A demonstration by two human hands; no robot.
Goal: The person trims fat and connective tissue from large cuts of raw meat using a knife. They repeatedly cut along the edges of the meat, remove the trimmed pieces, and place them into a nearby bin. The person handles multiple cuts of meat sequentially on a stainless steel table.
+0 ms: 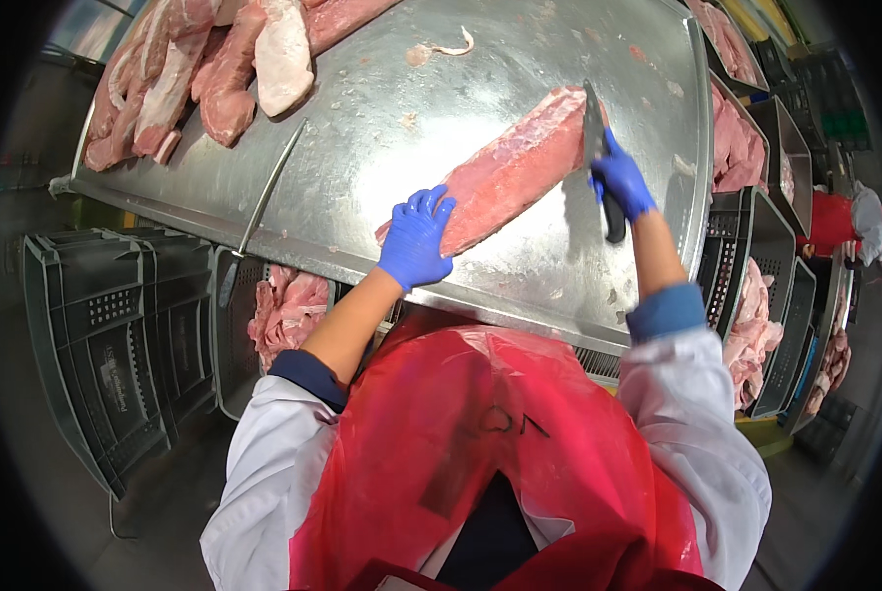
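Note:
A long pink piece of pork loin (515, 167) lies slantwise on the steel table (402, 148). Over its near left end, my left hand (416, 241) in a blue glove holds it down with bent fingers. My right hand (623, 180), gloved too, is closed round the black handle of a knife (593, 123). The blade is upright in the view and crosses the loin's far right end; whether it is cutting into the meat I cannot tell. Just beyond the loin, a thin pale strip of trimming (451, 47) rests on the metal.
Several larger pork pieces (229, 89) are heaped at the far left. A sharpening steel (271, 187) lies across the table's near left edge. Meat-filled crates (751, 325) line the right side. Stacked dark crates (116, 335) and a crate of trimmings (288, 310) stand at the left.

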